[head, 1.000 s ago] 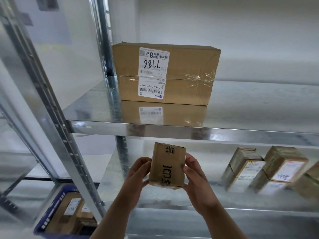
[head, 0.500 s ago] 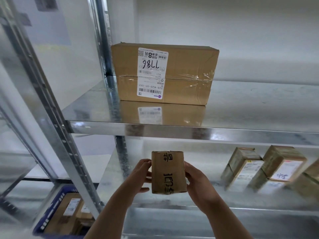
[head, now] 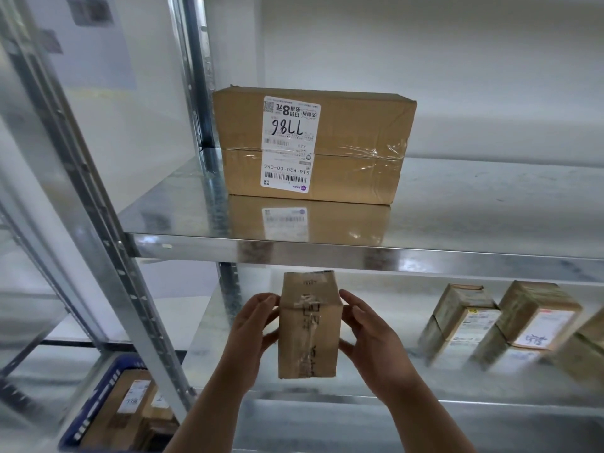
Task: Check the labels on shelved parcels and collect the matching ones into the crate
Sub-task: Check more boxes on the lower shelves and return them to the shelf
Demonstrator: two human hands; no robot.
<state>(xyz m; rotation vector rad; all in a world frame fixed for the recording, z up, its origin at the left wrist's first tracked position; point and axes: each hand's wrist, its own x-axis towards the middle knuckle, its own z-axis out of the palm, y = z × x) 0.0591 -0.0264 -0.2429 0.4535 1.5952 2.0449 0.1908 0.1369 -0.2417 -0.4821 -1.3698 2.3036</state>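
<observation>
A small brown cardboard parcel (head: 309, 325) stands upright between my hands, in front of the lower shelf (head: 457, 380). Its taped face with dark writing faces me. My left hand (head: 251, 335) grips its left side and my right hand (head: 369, 341) grips its right side. A large brown box (head: 353, 145) with a white label marked 7786 rests on the upper shelf (head: 457, 223). The blue crate (head: 88, 416) sits at the bottom left with several parcels inside, partly hidden by the rack post.
Several small labelled parcels (head: 503, 322) lean on the right of the lower shelf. A perforated metal upright (head: 108, 256) slants between me and the crate. A second rack post (head: 196, 76) stands behind the large box. White wall behind.
Both hands have turned the small parcel, so a taped face now shows instead of the bold handwritten one. It sits slightly lower and more upright.
</observation>
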